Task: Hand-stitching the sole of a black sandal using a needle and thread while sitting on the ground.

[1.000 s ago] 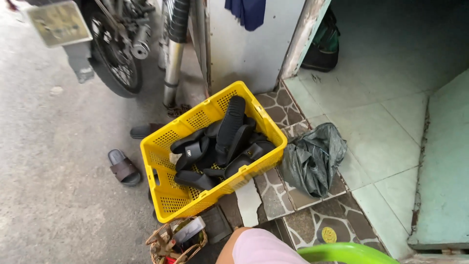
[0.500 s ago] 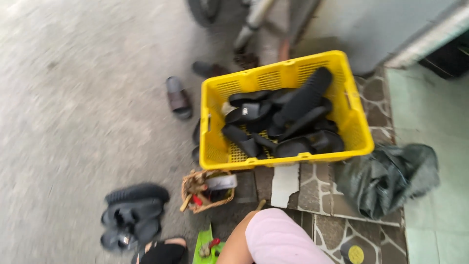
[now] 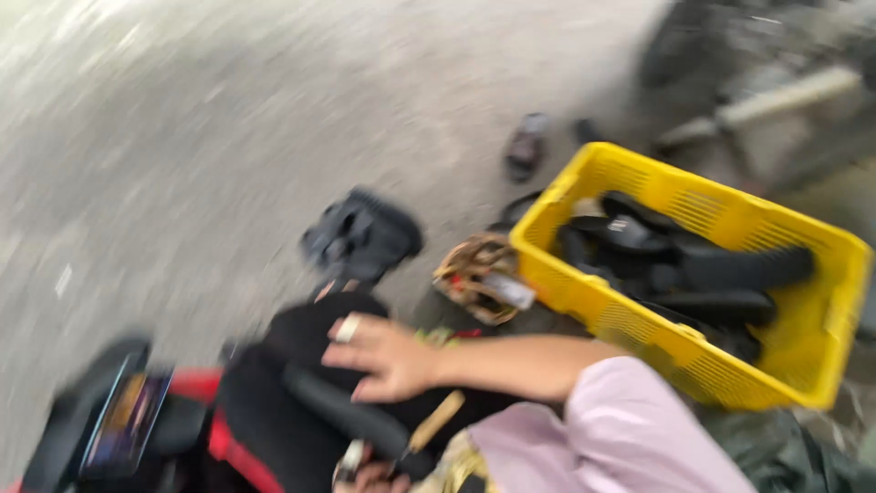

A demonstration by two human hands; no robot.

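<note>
Your open way is the bare concrete floor (image 3: 228,119) on the left; the yellow crate (image 3: 693,274) and a woven basket (image 3: 476,274) block the right.

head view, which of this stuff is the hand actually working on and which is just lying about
In hand:
- right hand, fingers spread flat on a black rubbery piece
- wooden-handled tool just below that hand

Lying about:
- yellow crate of black parts
- small woven basket beside the crate
- black moulded piece on the concrete
- sandal farther off
- phone at lower left
</note>
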